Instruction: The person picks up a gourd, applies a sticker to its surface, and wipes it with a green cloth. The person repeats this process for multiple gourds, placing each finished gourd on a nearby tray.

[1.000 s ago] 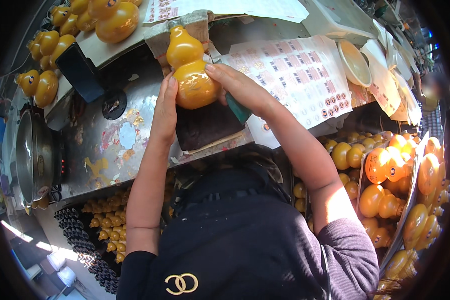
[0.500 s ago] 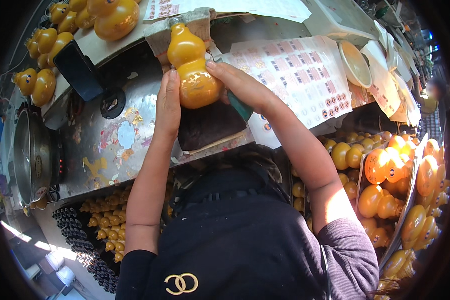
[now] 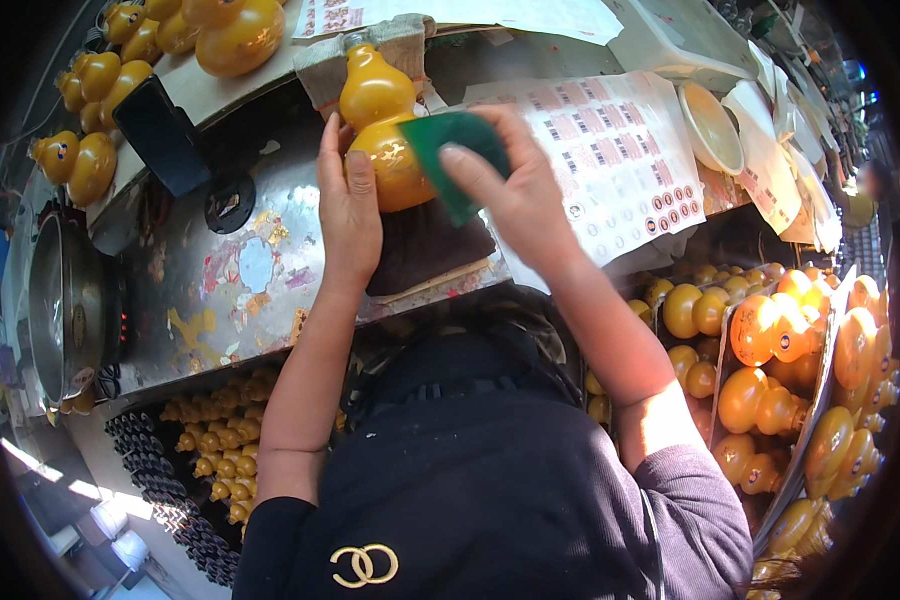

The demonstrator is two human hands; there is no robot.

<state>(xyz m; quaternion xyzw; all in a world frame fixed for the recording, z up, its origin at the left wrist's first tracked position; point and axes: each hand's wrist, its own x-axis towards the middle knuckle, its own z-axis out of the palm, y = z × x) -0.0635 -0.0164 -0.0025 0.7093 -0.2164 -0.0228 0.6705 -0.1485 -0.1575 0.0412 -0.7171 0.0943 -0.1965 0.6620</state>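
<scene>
A glossy yellow gourd-shaped bottle [image 3: 377, 95] lies tilted on its back, its neck on a folded grey cloth [image 3: 317, 72]. Gold marks show on its wider lower bulb. Against the left side of that bulb my left hand [image 3: 352, 205] is closed, thumb on top. My right hand [image 3: 530, 185] pinches a flat green scraper [image 3: 430, 145] between thumb and fingers, partly blurred. The scraper overlaps the bulb's right side; I cannot tell whether it touches. Under the bottle is a dark brown pad [image 3: 450, 240].
Printed sticker sheets [image 3: 610, 150] spread to the right, beside a round shallow bowl [image 3: 711, 128]. A phone [image 3: 162, 135] stands on a holder at left, above a metal pan [image 3: 65, 310]. More gourd bottles [image 3: 238, 40] stand at far left; crates of them [image 3: 760, 400] sit at lower right.
My right hand has come off the bottle and raised the green scraper over its right side. My left thumb has shifted onto the lower bulb.
</scene>
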